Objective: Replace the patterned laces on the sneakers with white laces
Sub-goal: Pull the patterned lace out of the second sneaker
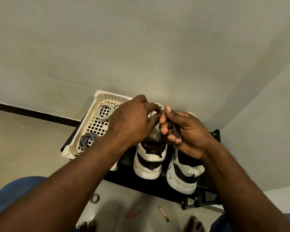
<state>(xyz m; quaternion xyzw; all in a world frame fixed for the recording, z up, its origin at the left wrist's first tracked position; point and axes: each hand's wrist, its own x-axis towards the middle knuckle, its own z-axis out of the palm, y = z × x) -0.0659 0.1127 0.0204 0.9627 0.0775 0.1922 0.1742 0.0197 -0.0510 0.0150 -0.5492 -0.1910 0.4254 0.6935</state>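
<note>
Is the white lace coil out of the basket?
No, the white lace coil lies inside the basket, near its far end.

White leather sneakers (149,164) are showing black bands and a black-and-white braided lace (173,129); the cream plastic basket (89,113) is holding one white lace coil (105,112) and one zigzag-patterned coil (88,139).

One wide-angle view from the person's head, facing forward and steeply down, close above white-and-black sneakers (147,166) on a low black rack (126,164) by the far pale wall (141,47).
</note>
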